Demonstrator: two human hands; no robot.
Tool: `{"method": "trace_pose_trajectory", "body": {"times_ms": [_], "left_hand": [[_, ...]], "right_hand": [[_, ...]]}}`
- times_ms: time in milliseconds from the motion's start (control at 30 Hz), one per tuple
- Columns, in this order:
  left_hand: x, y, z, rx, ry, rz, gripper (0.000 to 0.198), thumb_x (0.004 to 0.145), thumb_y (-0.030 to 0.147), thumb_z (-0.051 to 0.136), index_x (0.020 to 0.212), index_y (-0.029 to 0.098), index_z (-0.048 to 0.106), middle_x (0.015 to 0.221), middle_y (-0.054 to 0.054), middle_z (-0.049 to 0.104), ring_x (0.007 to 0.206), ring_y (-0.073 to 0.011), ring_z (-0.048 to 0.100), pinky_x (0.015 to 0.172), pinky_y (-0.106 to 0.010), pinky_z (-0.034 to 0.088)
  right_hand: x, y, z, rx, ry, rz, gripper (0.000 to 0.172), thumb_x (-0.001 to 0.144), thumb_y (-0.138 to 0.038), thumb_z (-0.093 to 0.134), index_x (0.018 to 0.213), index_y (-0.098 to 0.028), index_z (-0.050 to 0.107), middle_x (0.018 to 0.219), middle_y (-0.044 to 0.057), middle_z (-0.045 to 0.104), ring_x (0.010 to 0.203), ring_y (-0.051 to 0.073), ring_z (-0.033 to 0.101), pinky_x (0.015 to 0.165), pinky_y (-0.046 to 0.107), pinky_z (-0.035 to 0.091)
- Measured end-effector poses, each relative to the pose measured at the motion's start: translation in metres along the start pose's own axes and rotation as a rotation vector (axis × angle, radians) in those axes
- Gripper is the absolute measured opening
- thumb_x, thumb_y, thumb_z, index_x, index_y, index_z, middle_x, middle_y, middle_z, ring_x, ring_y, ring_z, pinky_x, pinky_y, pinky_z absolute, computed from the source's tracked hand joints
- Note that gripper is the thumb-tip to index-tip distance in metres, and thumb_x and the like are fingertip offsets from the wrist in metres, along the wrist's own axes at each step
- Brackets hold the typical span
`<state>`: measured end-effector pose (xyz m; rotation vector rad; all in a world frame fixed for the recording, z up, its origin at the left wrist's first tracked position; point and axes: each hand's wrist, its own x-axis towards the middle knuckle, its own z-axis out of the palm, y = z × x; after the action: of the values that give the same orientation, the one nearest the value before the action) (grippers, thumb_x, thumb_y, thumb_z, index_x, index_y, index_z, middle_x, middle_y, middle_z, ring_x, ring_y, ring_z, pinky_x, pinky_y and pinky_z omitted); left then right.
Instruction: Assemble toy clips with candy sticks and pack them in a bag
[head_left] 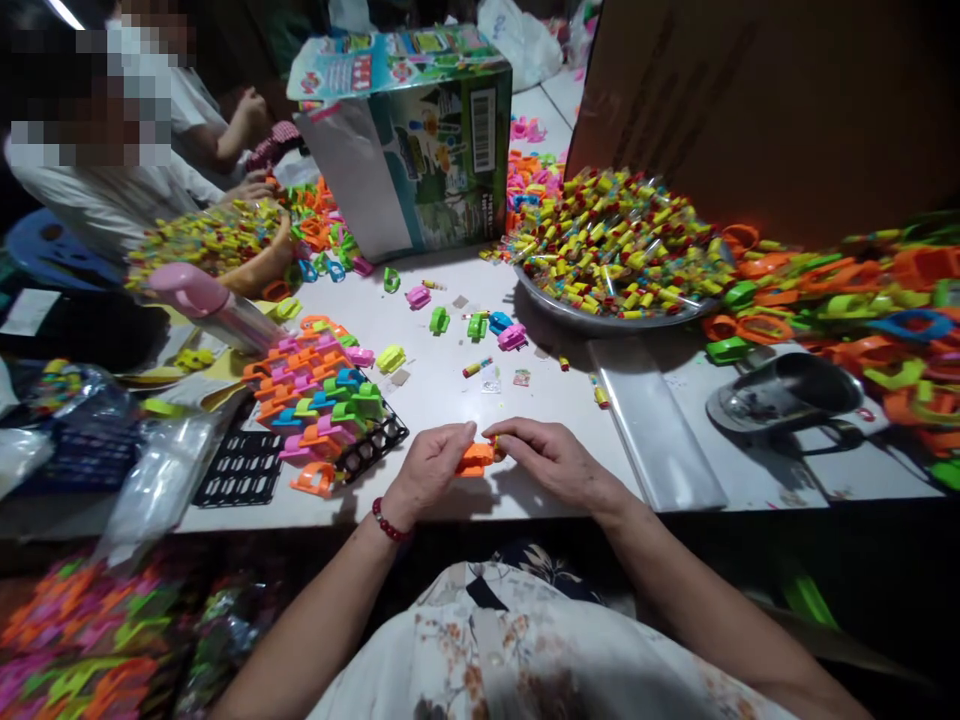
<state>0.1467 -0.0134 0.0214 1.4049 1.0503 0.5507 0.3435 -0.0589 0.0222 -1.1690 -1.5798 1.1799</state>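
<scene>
Near the table's front edge, my left hand [433, 465] is closed on a small orange plastic piece [474, 460]. My right hand [551, 462] pinches a small red and yellow tube [496, 443] at the right end of that piece; the fingers partly hide it. Left of my hands, rows of pink, orange, blue and green plastic pieces [319, 395] stand in a black grid rack [375, 440]. Beyond my hands lie a loose yellow and red tube [477, 367], a green piece [477, 326] and a pink piece [513, 337].
A metal bowl [622, 318] heaped with small tubes stands at the back right, near clear plastic bags [660, 430] and a dark metal cup [784, 395]. A printed carton [450, 160] rises behind. A pink-lidded bottle [217, 305] is at left; co-workers sit beyond it.
</scene>
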Motion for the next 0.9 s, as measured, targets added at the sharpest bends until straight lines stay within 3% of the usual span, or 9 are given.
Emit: {"method": "trace_pose_trajectory", "body": {"times_ms": [133, 267, 567, 700, 900], "left_hand": [[-0.001, 0.003, 0.002, 0.051, 0.015, -0.045, 0.06, 0.084, 0.071, 0.049, 0.061, 0.016, 0.045, 0.059, 0.003, 0.036, 0.056, -0.0083, 0.033, 0.053, -0.022, 0.026], [-0.001, 0.005, 0.002, 0.119, 0.028, -0.062, 0.061, 0.084, 0.072, 0.046, 0.058, 0.017, 0.041, 0.057, 0.003, 0.035, 0.055, -0.0085, 0.031, 0.052, -0.023, 0.024], [0.001, 0.003, 0.008, 0.326, 0.105, -0.127, 0.062, 0.084, 0.071, 0.04, 0.055, 0.017, 0.044, 0.054, 0.001, 0.039, 0.054, -0.0104, 0.035, 0.053, -0.025, 0.024], [0.002, 0.01, 0.009, 0.446, 0.151, -0.056, 0.058, 0.086, 0.064, 0.041, 0.052, 0.017, 0.043, 0.052, 0.001, 0.038, 0.054, -0.0104, 0.035, 0.054, -0.025, 0.023], [0.009, 0.015, -0.001, 0.424, -0.002, -0.136, 0.063, 0.083, 0.07, 0.041, 0.053, 0.016, 0.049, 0.05, 0.002, 0.037, 0.051, -0.01, 0.032, 0.05, -0.025, 0.02]], "right_hand": [[-0.003, -0.002, 0.001, -0.145, 0.002, -0.046, 0.027, 0.092, -0.036, 0.064, 0.111, -0.019, 0.071, 0.096, 0.004, 0.073, 0.077, 0.013, 0.063, 0.071, 0.026, 0.049], [-0.005, -0.002, 0.001, -0.252, -0.015, -0.081, 0.026, 0.092, -0.035, 0.064, 0.112, -0.02, 0.07, 0.1, 0.005, 0.073, 0.082, 0.015, 0.064, 0.077, 0.028, 0.049], [-0.005, 0.002, -0.002, -0.39, -0.031, -0.055, 0.022, 0.094, -0.038, 0.06, 0.103, -0.021, 0.071, 0.089, 0.004, 0.071, 0.074, 0.014, 0.061, 0.069, 0.027, 0.044], [-0.005, 0.004, 0.002, -0.347, -0.01, -0.009, 0.02, 0.093, -0.036, 0.061, 0.096, -0.019, 0.071, 0.083, 0.002, 0.071, 0.071, 0.014, 0.06, 0.066, 0.026, 0.042], [-0.007, 0.009, 0.009, -0.252, 0.071, 0.002, 0.02, 0.09, -0.036, 0.065, 0.099, -0.02, 0.07, 0.089, 0.003, 0.07, 0.076, 0.015, 0.061, 0.071, 0.027, 0.046]]}}
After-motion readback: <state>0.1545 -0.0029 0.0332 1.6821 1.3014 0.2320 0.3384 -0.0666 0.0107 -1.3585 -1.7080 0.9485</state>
